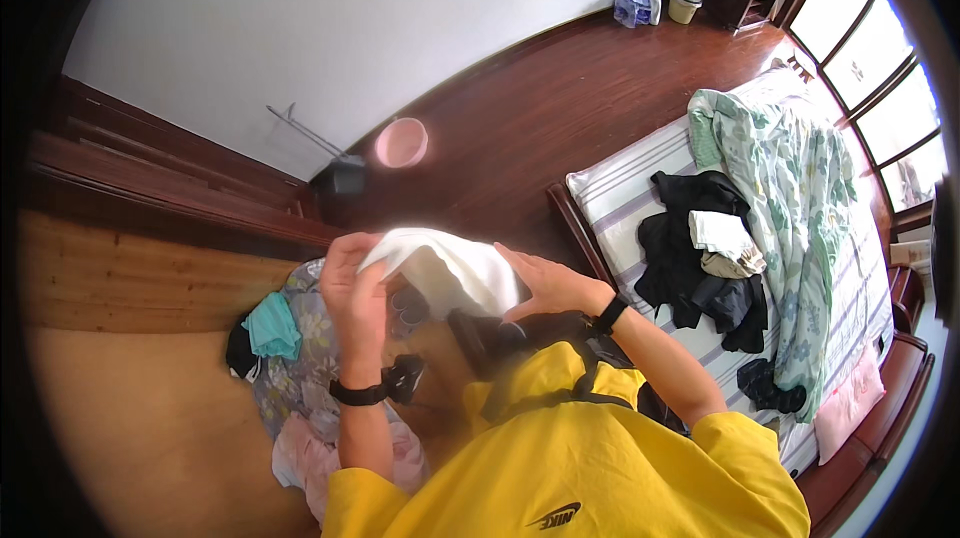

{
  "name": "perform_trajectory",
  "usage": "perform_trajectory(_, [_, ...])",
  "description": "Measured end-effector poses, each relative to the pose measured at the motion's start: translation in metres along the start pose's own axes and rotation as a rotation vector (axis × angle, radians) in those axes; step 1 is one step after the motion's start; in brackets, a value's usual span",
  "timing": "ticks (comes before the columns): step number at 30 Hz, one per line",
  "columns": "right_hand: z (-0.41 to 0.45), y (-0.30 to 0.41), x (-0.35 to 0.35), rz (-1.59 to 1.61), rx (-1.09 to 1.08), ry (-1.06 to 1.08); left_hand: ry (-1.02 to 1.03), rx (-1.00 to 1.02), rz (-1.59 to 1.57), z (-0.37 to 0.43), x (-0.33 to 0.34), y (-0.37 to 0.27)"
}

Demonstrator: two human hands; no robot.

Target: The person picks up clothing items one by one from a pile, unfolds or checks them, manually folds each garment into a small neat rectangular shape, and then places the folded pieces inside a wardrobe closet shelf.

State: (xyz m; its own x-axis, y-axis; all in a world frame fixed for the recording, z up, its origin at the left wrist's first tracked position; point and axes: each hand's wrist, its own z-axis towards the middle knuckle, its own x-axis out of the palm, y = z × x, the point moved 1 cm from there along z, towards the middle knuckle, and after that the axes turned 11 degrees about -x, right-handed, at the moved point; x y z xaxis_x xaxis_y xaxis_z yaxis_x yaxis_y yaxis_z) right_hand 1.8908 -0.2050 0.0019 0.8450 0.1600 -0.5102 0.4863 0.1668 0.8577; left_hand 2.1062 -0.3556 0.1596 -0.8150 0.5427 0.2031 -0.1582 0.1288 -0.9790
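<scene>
A piece of white cloth (457,257) is stretched in the air between my two hands, in front of my chest. My left hand (356,287) pinches its left end between thumb and fingers. At the cloth's right end, my right hand (551,283) grips it, thumb below and fingers above. The lower part of the cloth lies in shadow. Below and to the left, a floral grey cloth (300,380) lies on a wooden surface. On it rest a turquoise garment (271,326) and a pink garment (315,455), partly behind my left forearm.
On the right stands a bed (622,185) with a green floral quilt (795,238), black clothes (667,260) and a folded white cloth (720,233). A pink bucket (402,143) and a dark dustpan (339,176) stand by the wall. A wooden partition (150,275) rises at left.
</scene>
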Motion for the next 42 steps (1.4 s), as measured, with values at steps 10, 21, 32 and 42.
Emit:
perform_trajectory(10, [-0.01,-0.056,-0.006,-0.148,0.136,-0.198,-0.033,0.327,-0.171,-0.005,-0.057,-0.051])
perform_trajectory(21, [0.019,0.016,-0.06,1.178,0.151,-0.464,0.421,-0.004,0.907,-0.011,0.004,0.063])
perform_trajectory(32, [0.012,0.014,-0.069,1.572,0.077,-0.539,0.193,-0.569,0.209,-0.012,-0.007,0.091])
perform_trajectory(42, [-0.021,0.054,-0.06,0.089,-0.204,-0.036,-0.013,-0.64,-0.122,-0.004,-0.039,0.121])
